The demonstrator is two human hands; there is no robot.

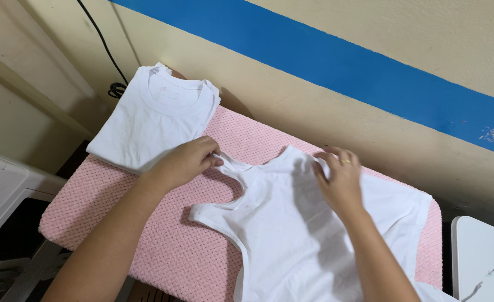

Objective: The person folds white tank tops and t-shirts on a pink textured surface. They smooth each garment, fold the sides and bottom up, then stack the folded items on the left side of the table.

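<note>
A white sleeveless top (291,235) lies spread on a pink textured board (174,251). My left hand (188,162) pinches its left shoulder strap near the neckline. My right hand (339,179), with a ring on one finger, grips the other shoulder strap. A stack of folded white T-shirts (151,120) rests on the board's far left end, just beyond my left hand.
A cream wall with a slanted blue stripe (336,64) runs behind the board. A black cable (109,61) hangs down the wall at the left. White furniture (0,190) stands at the left, and a white marbled surface (482,263) at the right.
</note>
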